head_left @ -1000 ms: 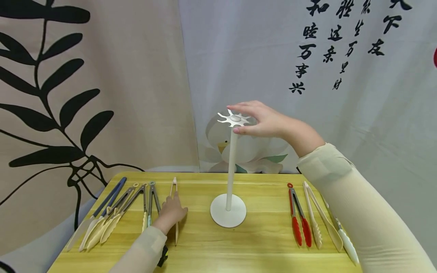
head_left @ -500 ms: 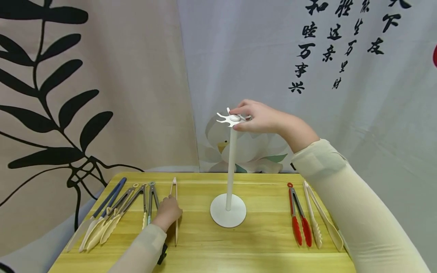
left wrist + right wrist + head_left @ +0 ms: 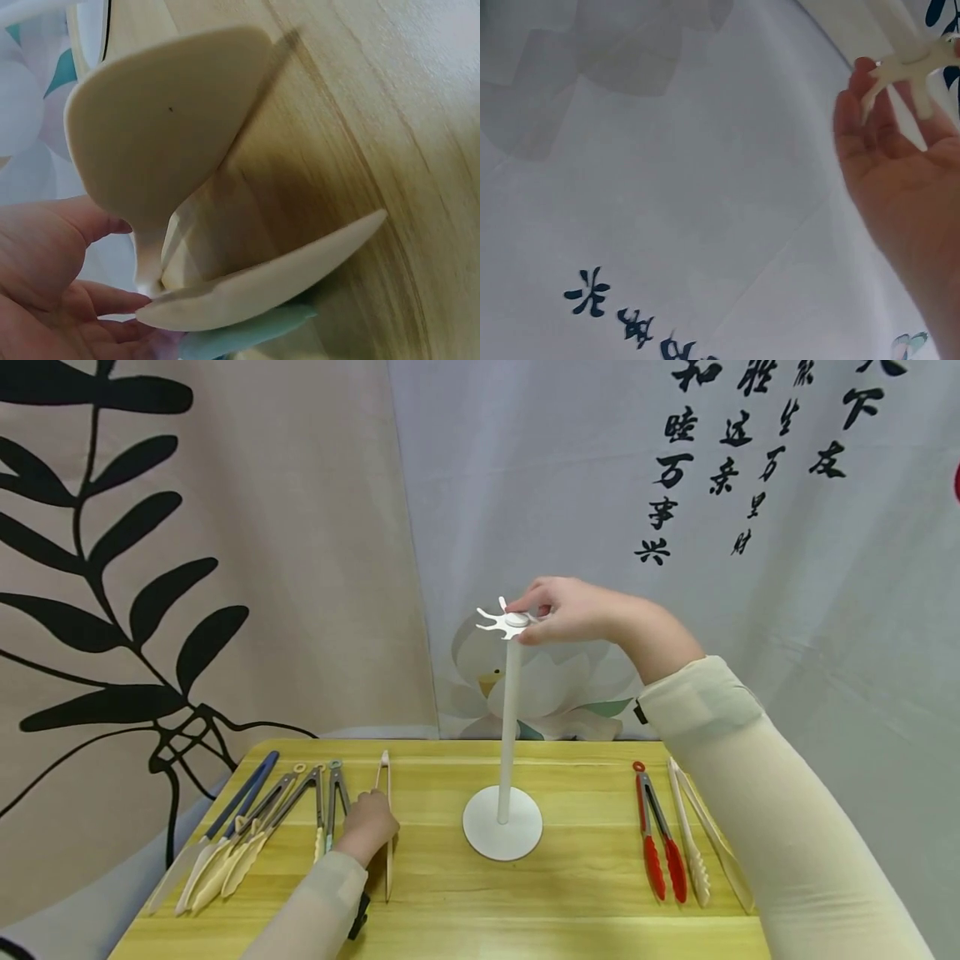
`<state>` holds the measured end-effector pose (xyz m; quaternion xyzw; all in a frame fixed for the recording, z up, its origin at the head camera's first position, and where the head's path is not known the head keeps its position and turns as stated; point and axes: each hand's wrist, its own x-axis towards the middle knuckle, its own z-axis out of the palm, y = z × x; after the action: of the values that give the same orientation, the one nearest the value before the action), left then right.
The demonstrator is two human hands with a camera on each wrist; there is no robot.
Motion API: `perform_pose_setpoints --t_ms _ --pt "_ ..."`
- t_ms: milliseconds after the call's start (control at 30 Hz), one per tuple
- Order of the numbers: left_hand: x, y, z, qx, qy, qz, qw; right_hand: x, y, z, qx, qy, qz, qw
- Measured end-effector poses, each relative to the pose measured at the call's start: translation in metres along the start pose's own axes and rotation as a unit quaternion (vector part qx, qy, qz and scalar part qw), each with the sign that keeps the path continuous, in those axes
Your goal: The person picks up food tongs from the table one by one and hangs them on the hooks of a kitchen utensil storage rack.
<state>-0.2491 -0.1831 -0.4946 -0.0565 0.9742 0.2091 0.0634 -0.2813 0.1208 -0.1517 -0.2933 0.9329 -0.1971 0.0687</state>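
A white stand (image 3: pixel 509 718) with a round base and a ring of hooks on top stands upright mid-table. My right hand (image 3: pixel 588 614) pinches the hook ring between thumb and fingers. The right wrist view shows the fingers around the hooks (image 3: pixel 909 69), which are partly cut off. Lower left, my left hand (image 3: pixel 369 825) grips the handle of beige tongs (image 3: pixel 388 868) on the table. In the left wrist view their broad heads (image 3: pixel 165 120) stand apart, one facing the camera and one edge-on. Its fingers hide part of the handles.
On the wooden table (image 3: pixel 585 885), left, lie blue-handled tongs (image 3: pixel 243 793), cream-tipped tongs (image 3: pixel 243 860) and grey-handled tongs (image 3: pixel 337 785). At right are red-tipped tongs (image 3: pixel 671 856) and cream tongs (image 3: pixel 690 843), partly behind the sleeve. A printed cloth (image 3: pixel 300 527) hangs behind.
My right hand has closed in from around the hook ring to a pinch on it. My left hand has shifted slightly left, its fingers drawn in on the beige tongs. The stand stays put.
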Motion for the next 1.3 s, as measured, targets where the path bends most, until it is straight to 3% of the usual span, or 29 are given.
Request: perform_pose_setpoints --t_ms 267,633,967,1300 --pt "0.003 -0.002 0.002 -0.009 0.002 -0.003 1.0000 0.000 -0.004 0.003 -0.010 0.021 0.003 0.9997" --pt "0.006 0.001 -0.004 -0.085 0.025 0.006 0.9961 -0.002 -0.003 0.004 0.008 0.029 0.004 0.9996" --pt "0.005 0.005 -0.016 -0.108 0.083 0.038 0.9900 -0.002 0.000 0.005 0.021 0.033 0.004 0.9992" --pt "0.004 0.010 -0.022 -0.132 0.121 0.052 0.9824 -0.001 0.000 0.006 0.008 0.028 0.008 0.9995"
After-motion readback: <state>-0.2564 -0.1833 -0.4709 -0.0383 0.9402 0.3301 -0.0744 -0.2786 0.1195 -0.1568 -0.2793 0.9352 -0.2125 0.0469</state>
